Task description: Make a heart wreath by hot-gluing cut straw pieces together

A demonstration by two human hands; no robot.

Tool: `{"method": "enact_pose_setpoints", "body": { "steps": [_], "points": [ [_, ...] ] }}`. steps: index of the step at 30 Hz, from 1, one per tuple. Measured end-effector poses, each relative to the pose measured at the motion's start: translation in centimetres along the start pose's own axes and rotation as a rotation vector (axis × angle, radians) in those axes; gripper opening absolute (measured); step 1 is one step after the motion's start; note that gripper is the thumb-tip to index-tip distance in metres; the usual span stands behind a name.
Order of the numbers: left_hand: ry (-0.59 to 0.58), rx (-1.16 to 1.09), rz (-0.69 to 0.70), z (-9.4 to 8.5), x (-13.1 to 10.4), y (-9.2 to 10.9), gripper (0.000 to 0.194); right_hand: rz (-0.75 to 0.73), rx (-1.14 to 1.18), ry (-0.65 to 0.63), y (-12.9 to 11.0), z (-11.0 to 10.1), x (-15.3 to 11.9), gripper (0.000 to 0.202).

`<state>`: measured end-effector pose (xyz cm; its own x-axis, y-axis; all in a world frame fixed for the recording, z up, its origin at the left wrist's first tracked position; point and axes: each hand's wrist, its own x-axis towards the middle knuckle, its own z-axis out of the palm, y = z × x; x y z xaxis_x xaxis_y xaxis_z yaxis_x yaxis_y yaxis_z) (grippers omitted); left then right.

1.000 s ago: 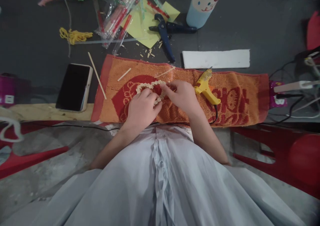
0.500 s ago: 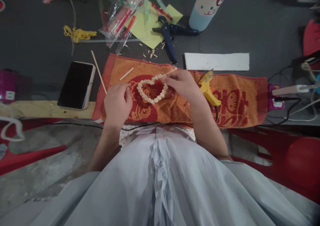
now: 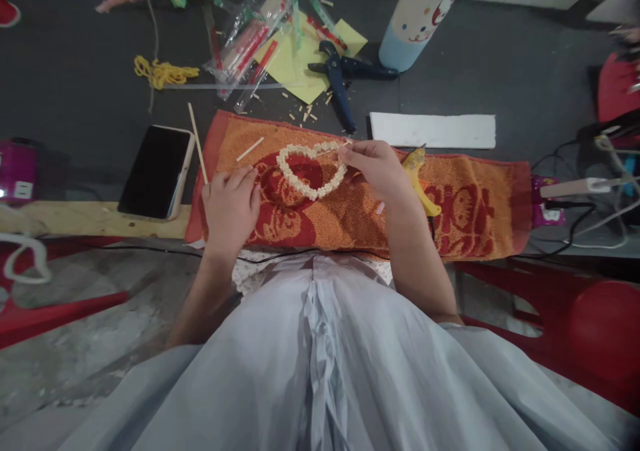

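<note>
A pale heart-shaped ring (image 3: pixel 314 192), built of small wooden bits, is pinched at its right side by my right hand (image 3: pixel 375 168). A thin stick crosses the heart's top close to those fingertips; whether the fingers hold it too, I cannot tell. My left hand (image 3: pixel 231 204) rests palm down on the orange towel (image 3: pixel 345 228), fingers extended. A long wooden stick (image 3: pixel 197 141) reaches down to that hand's fingertips, and a shorter stick (image 3: pixel 250 149) lies above them. Just right of my right hand is a yellow glue gun (image 3: pixel 423 184), partly covered by the wrist.
Blue-handled cutters (image 3: pixel 340 88) lie by yellow paper (image 3: pixel 285 68) and scattered wood scraps. Behind the towel is a white strip (image 3: pixel 433 130), with a tumbler (image 3: pixel 420 21) farther back. A phone (image 3: pixel 156 171) lies left. A black cable runs along the table's front edge.
The heart has shifted slightly right and turned in my right hand, showing wider and flatter. My left hand's fingers have straightened and spread out on the towel.
</note>
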<state>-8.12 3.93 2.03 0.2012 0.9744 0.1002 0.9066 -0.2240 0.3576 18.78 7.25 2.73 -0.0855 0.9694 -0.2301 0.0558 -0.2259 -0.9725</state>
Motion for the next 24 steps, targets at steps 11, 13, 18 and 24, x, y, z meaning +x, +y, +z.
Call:
{"method": "enact_pose_setpoints", "body": {
  "steps": [11,13,18,24],
  "points": [
    [-0.121,-1.097,-0.361,1.0,-0.6,3.8,0.042,-0.185,-0.066,0.105,-0.5,1.2,-1.2,0.041],
    [-0.226,-1.223,-0.387,0.9,-0.7,4.6,0.045,-0.217,-0.092,0.123,-0.9,1.4,-1.6,0.04],
    [-0.21,-1.302,-0.377,0.7,-0.6,5.4,0.042,-0.298,-0.135,0.156,-1.9,1.9,-2.6,0.04],
    [-0.108,-1.293,-0.309,1.5,-0.8,5.0,0.035,-0.313,-0.107,0.155,-2.5,2.4,-3.6,0.041]
  ]
}}
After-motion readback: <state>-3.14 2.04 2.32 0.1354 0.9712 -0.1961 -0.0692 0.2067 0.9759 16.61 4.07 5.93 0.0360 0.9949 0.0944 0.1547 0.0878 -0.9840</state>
